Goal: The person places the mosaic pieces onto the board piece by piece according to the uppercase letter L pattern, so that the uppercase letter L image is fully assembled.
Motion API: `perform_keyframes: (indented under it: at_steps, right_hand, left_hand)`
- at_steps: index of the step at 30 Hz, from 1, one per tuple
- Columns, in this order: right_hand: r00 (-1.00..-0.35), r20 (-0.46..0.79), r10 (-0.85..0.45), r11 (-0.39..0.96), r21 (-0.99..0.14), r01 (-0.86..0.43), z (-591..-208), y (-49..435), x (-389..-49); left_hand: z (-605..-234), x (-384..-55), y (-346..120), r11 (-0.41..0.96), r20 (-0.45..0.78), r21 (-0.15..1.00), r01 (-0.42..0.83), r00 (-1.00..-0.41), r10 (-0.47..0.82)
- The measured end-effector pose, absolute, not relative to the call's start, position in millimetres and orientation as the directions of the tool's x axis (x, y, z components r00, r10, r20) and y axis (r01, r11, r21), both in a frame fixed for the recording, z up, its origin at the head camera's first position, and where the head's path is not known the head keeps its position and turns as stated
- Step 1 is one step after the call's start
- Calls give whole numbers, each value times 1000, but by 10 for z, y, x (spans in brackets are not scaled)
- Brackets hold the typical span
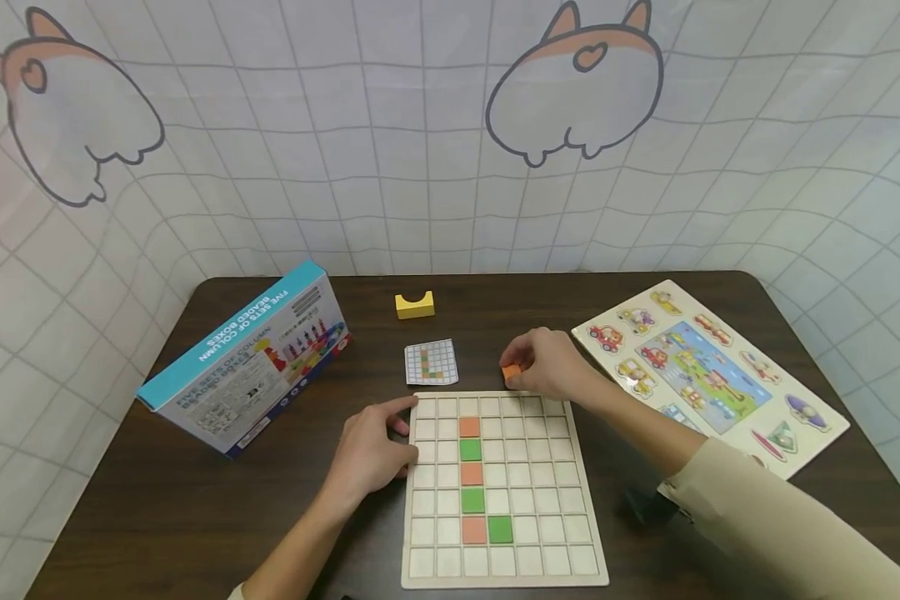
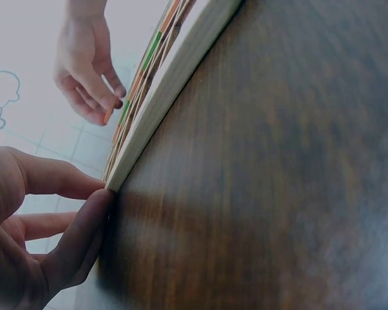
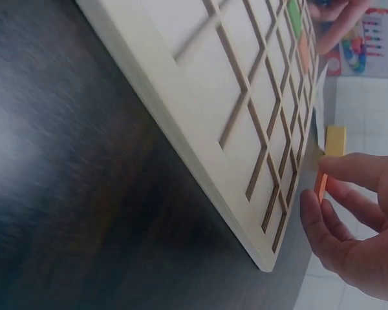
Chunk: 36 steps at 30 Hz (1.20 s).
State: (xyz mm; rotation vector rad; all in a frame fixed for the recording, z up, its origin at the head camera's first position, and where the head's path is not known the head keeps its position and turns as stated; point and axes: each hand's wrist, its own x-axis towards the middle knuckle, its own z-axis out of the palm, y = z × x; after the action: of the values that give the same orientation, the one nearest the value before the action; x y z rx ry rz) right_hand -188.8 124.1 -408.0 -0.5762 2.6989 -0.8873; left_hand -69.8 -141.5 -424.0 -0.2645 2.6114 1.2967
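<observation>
A wooden grid board (image 1: 547, 565) lies on the dark table, its third column holding orange and green square tiles in turn. One more green tile (image 1: 500, 530) sits to the right of the lowest orange tile (image 1: 475, 530). My left hand (image 1: 371, 450) touches the board's left edge near the top corner, thumb and fingers spread along it. Just beyond the board's far edge, my right hand (image 1: 551, 364) pinches an orange tile (image 1: 510, 372) between thumb and fingers; the right wrist view shows this tile (image 3: 321, 185) edge-on.
A small pattern card (image 1: 431, 362) lies behind the board, with a yellow arched block (image 1: 415, 306) farther back. On the left stands a blue-and-white box (image 1: 251, 367). A picture puzzle board (image 1: 712, 375) lies at the right, partly under my right forearm.
</observation>
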Motion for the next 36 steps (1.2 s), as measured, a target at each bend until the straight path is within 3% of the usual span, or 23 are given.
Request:
perform_keyframes:
  at_steps: [36]
  right_hand:
    - [-920, -91, -382, 700, -678, -223, -3970, 1421, -878]
  left_hand:
    - [-4232, -699, -1407, 615, -275, 745, -261, -959, -74]
